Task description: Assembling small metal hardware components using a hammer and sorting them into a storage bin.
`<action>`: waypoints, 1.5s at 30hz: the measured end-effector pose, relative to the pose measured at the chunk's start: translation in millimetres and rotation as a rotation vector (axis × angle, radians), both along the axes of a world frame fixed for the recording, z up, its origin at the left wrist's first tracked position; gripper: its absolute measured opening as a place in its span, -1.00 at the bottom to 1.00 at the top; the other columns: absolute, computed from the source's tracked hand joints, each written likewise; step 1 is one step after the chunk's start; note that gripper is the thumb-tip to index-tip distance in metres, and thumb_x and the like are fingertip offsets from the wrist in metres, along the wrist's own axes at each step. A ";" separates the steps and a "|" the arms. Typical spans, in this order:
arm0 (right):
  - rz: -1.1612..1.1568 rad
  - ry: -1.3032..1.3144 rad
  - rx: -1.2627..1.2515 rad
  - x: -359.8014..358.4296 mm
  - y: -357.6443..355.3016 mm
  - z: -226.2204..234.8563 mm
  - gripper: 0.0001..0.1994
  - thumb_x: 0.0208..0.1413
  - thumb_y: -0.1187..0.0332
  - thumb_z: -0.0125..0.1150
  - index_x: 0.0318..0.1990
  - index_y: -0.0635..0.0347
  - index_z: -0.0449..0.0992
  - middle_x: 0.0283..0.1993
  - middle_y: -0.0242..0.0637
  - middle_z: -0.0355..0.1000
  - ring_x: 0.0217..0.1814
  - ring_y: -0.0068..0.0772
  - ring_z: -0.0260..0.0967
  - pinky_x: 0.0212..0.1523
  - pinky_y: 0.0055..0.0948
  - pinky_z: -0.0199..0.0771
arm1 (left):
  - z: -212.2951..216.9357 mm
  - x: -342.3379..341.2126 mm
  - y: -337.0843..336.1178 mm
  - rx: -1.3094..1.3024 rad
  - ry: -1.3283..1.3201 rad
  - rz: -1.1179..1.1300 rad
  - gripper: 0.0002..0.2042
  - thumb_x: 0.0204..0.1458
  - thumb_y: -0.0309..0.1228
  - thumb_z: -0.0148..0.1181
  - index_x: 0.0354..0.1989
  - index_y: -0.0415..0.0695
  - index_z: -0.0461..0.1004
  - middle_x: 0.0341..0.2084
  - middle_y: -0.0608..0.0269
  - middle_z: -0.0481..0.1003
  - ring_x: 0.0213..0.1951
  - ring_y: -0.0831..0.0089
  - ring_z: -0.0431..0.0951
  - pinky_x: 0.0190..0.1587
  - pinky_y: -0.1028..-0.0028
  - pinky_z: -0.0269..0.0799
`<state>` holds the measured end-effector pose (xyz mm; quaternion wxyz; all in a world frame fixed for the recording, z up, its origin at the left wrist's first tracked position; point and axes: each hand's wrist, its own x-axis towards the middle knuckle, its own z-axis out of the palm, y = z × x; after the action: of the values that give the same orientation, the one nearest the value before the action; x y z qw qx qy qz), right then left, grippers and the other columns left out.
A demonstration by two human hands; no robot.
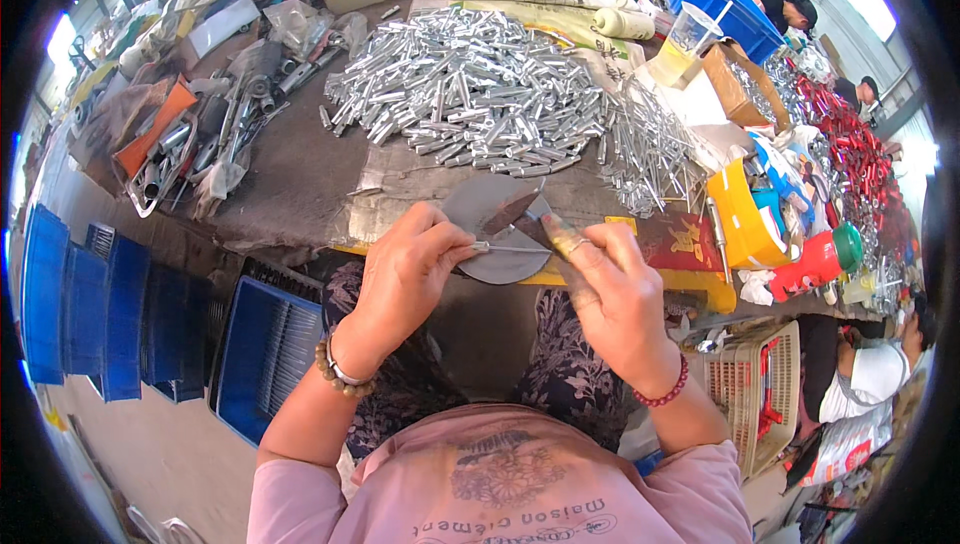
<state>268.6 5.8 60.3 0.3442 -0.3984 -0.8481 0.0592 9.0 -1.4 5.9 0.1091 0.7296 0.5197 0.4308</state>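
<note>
My left hand (405, 259) pinches one end of a thin silver metal rod (518, 248), with a short metal piece at the fingertips. The rod lies level above a round grey disc (500, 271) at the table's front edge. My right hand (612, 289) has its fingers closed around a dark brown, wedge-shaped tool (511, 212), whose exact kind I cannot make out. The tool slants over the disc, just beyond the rod. Yellowish wrapping or staining shows on the right fingers. Behind the disc lies a big heap of silver metal sleeves (470, 89).
Thin metal rods (648, 149) lie in a pile right of the heap. A yellow box (742, 214) and a red bottle (805, 262) stand further right. Tools and pipes (215, 129) clutter the far left. Blue crates (105, 304) and a beige basket (738, 374) flank my legs. Other people are at right.
</note>
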 end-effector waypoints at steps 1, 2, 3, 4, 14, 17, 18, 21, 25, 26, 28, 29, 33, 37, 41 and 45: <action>-0.007 -0.067 0.020 -2.7 -3.3 -4.3 -0.51 0.17 0.58 0.37 0.26 -0.05 0.70 -0.06 -0.25 0.47 -0.21 -0.13 0.62 -0.25 -0.17 0.64 | 1.0 0.6 -0.5 -0.010 -0.003 0.006 -0.84 0.06 -0.54 0.53 -0.21 -0.17 0.70 -0.32 0.17 0.55 -0.29 0.12 0.64 -0.23 0.26 0.54; -0.015 -0.067 0.018 -2.8 -3.4 -7.6 -0.51 0.17 0.58 0.37 0.26 -0.05 0.70 -0.06 -0.25 0.47 -0.21 -0.13 0.62 -0.25 -0.17 0.64 | 1.5 1.2 -0.8 -0.020 -0.006 0.010 -0.82 0.05 -0.59 0.54 -0.18 -0.20 0.71 -0.32 0.16 0.55 -0.31 0.17 0.63 -0.23 0.31 0.53; 0.018 -0.074 -0.014 -2.9 -1.3 -10.6 -0.51 0.17 0.57 0.38 0.27 -0.05 0.70 -0.09 -0.26 0.46 -0.23 -0.14 0.60 -0.26 -0.18 0.63 | 0.7 0.5 -0.3 -0.019 -0.004 0.006 -0.82 0.05 -0.59 0.54 -0.18 -0.20 0.71 -0.32 0.16 0.55 -0.31 0.17 0.63 -0.23 0.31 0.53; 0.050 -0.082 -0.047 -2.8 -0.2 -11.8 -0.51 0.18 0.56 0.38 0.27 -0.05 0.70 -0.11 -0.27 0.46 -0.25 -0.16 0.59 -0.26 -0.18 0.63 | -0.9 -0.6 0.3 -0.014 0.008 0.007 -0.82 0.05 -0.60 0.54 -0.18 -0.20 0.70 -0.33 0.16 0.55 -0.31 0.16 0.63 -0.23 0.31 0.53; 0.020 -0.159 0.110 -3.9 -10.8 -28.9 -0.50 0.16 0.48 0.34 0.28 -0.11 0.71 -0.13 -0.35 0.44 -0.29 -0.31 0.56 -0.31 -0.30 0.60 | -2.6 -2.1 1.6 0.006 -0.003 0.001 -0.83 0.01 -0.56 0.56 -0.24 -0.15 0.68 -0.34 0.18 0.54 -0.30 0.11 0.63 -0.26 0.22 0.54; 0.004 -0.002 0.072 -6.5 -2.2 -25.2 -0.47 0.15 0.52 0.37 0.30 -0.08 0.67 -0.15 -0.29 0.44 -0.27 -0.16 0.55 -0.30 -0.23 0.60 | -4.5 -2.0 1.9 0.006 0.003 0.008 -0.83 0.02 -0.54 0.56 -0.24 -0.16 0.69 -0.33 0.18 0.55 -0.29 0.11 0.64 -0.25 0.22 0.55; -0.001 0.120 0.043 -7.5 1.4 -24.5 -0.46 0.15 0.53 0.37 0.31 -0.06 0.66 -0.15 -0.27 0.44 -0.26 -0.10 0.55 -0.29 -0.20 0.60 | -4.3 -2.6 1.9 0.007 0.004 0.013 -0.83 0.02 -0.54 0.56 -0.24 -0.16 0.69 -0.33 0.18 0.55 -0.29 0.11 0.64 -0.25 0.22 0.55; 0.004 0.090 -0.086 -4.1 19.6 -15.5 -0.51 0.12 0.56 0.40 0.23 -0.01 0.68 -0.14 -0.24 0.46 -0.20 0.00 0.54 -0.19 -0.09 0.61 | -2.8 -6.0 2.4 -0.019 0.001 -0.024 -0.85 0.07 -0.59 0.53 -0.20 -0.21 0.72 -0.32 0.15 0.54 -0.29 0.15 0.62 -0.21 0.29 0.53; 0.046 -0.122 0.041 -1.5 26.9 -15.5 -0.59 0.08 0.52 0.44 0.12 0.03 0.68 -0.14 -0.24 0.47 -0.07 -0.06 0.51 -0.07 -0.09 0.58 | -0.9 -10.9 0.5 -0.062 0.000 -0.046 -0.83 0.09 -0.59 0.52 -0.15 -0.18 0.75 -0.30 0.17 0.54 -0.26 0.20 0.61 -0.19 0.31 0.52; 0.055 -0.190 0.160 -4.3 23.3 -13.9 -0.61 0.08 0.49 0.46 0.10 0.04 0.67 -0.14 -0.24 0.46 -0.06 -0.08 0.50 -0.07 -0.10 0.57 | -0.6 -11.7 -0.6 -0.066 0.004 -0.043 -0.82 0.09 -0.59 0.51 -0.13 -0.16 0.76 -0.29 0.18 0.54 -0.25 0.21 0.61 -0.19 0.32 0.52; 0.087 -0.183 0.085 -8.5 7.7 -20.9 -0.66 0.07 0.44 0.49 0.04 0.04 0.66 -0.17 -0.24 0.49 -0.11 -0.07 0.50 -0.11 -0.10 0.57 | -1.8 -10.9 -0.9 -0.058 -0.003 -0.033 -0.82 0.09 -0.59 0.52 -0.13 -0.15 0.77 -0.28 0.18 0.55 -0.25 0.21 0.61 -0.18 0.33 0.52; 0.054 -0.180 -0.011 -9.7 -0.5 -24.0 -0.68 0.08 0.42 0.50 0.01 0.05 0.66 -0.21 -0.23 0.49 -0.13 -0.05 0.52 -0.13 -0.09 0.57 | -1.0 -9.8 -2.5 -0.051 -0.007 -0.029 -0.81 0.09 -0.59 0.52 -0.13 -0.14 0.77 -0.27 0.18 0.55 -0.25 0.22 0.60 -0.18 0.34 0.51; 0.018 -0.049 -0.380 -16.5 -17.8 -26.9 -0.76 0.19 0.40 0.48 -0.03 0.16 0.61 -0.34 -0.13 0.58 -0.31 0.05 0.58 -0.28 -0.06 0.56 | -7.8 -3.0 -6.8 0.062 -0.026 -0.002 -0.75 0.07 -0.61 0.52 -0.06 -0.14 0.77 -0.23 0.19 0.57 -0.25 0.28 0.60 -0.18 0.35 0.51; 0.095 0.154 -0.872 -18.1 -21.3 -36.8 -0.75 0.28 0.41 0.44 0.02 0.26 0.57 -0.44 -0.15 0.56 -0.49 -0.25 0.50 -0.38 -0.26 0.49 | -18.6 14.9 -35.0 -0.158 -0.361 0.172 -0.60 0.24 -0.60 0.40 0.25 -0.14 0.61 -0.21 0.28 0.64 -0.30 0.51 0.57 -0.26 0.48 0.51; 0.082 0.399 -1.164 -25.6 -34.0 -43.3 -0.74 0.34 0.44 0.40 0.10 0.30 0.56 -0.42 -0.37 0.52 -0.44 -0.66 0.35 -0.39 -0.47 0.41 | -22.9 27.6 -45.6 -0.508 -0.786 0.104 -0.48 0.45 -0.48 0.21 0.55 -0.13 0.28 -0.20 0.28 0.67 -0.32 0.62 0.58 -0.32 0.60 0.53; 0.158 0.397 -1.261 -34.7 -42.0 -47.7 -0.75 0.39 0.48 0.33 0.16 0.25 0.56 -0.22 -0.45 0.58 -0.31 -0.70 0.48 -0.33 -0.59 0.58 | -28.5 25.9 -55.1 -0.607 -1.075 0.050 -0.39 0.44 -0.43 0.23 0.60 -0.16 0.16 -0.18 0.24 0.68 -0.27 0.59 0.62 -0.32 0.57 0.58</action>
<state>233.9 -36.2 12.6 0.1894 -0.4417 -0.5980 0.6414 34.9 -56.5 -22.6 0.5484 0.3344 0.5083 0.5737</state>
